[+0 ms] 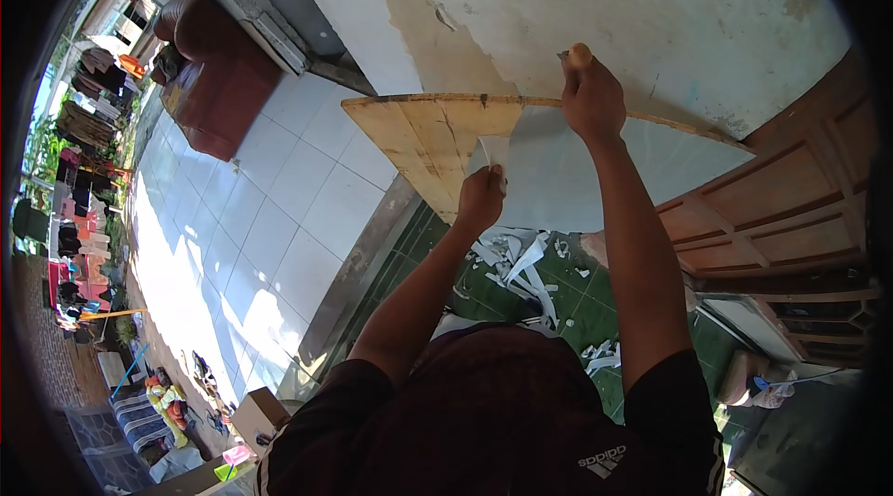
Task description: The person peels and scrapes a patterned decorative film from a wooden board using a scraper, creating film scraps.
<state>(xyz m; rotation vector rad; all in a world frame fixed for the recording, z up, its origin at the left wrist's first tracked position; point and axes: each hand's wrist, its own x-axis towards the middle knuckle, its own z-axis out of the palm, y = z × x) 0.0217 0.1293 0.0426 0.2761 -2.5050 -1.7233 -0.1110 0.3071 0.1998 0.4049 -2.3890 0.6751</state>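
Note:
A wooden board (419, 128) with a pale grey sheet (549, 180) over much of its face stands in front of me by the wall. My left hand (482, 196) is closed on a loose, peeled-up edge of the sheet, near the bare wood. Higher and to the right, my right hand (593, 100) is closed around a tool with a rounded wooden handle (580, 56), at the board's top edge. Only a small bit of the tool's dark end shows. White torn strips (526, 263) lie on the green floor below the board.
A stained wall (595, 3) rises behind the board. Panelled wooden doors (791, 189) are on the right. To the left are a white tiled floor (298, 189), a red sofa (223, 91) and hanging clothes (88, 217). A cardboard box (259, 417) sits at lower left.

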